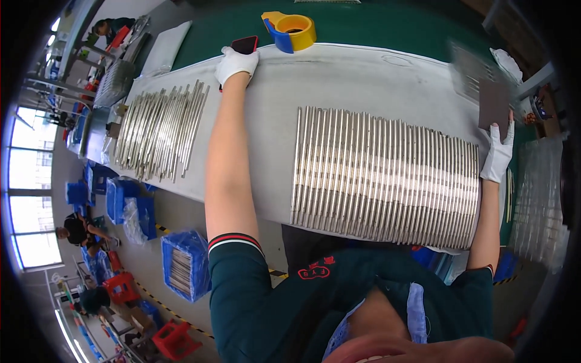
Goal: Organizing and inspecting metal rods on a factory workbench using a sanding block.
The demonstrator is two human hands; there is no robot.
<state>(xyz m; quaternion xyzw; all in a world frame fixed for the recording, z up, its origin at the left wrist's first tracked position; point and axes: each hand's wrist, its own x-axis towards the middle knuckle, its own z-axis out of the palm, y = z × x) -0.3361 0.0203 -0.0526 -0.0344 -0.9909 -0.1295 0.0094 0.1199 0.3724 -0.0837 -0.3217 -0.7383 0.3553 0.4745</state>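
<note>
My left hand (237, 65), in a white glove, reaches to the far left part of the grey-white work surface (266, 127). Its fingers curl over a dark flat thing with red edges (244, 45), mostly covered by the hand. On the right, my gloved right hand (498, 151) grips the lower edge of a dark brown rectangular sheet (494, 104), with some fingertips bare. That hand is just beyond the right end of a neat row of shiny metal rods (387, 175), laid side by side. A looser batch of metal rods (160, 130) lies at the left.
A yellow and blue tape dispenser (293, 31) stands on the green tabletop (369, 24) at the back. Blurred clear plastic trays (475, 69) are at the far right. A blue-lined crate of rods (184, 266) sits on the floor. Other people (82, 230) are in the left background.
</note>
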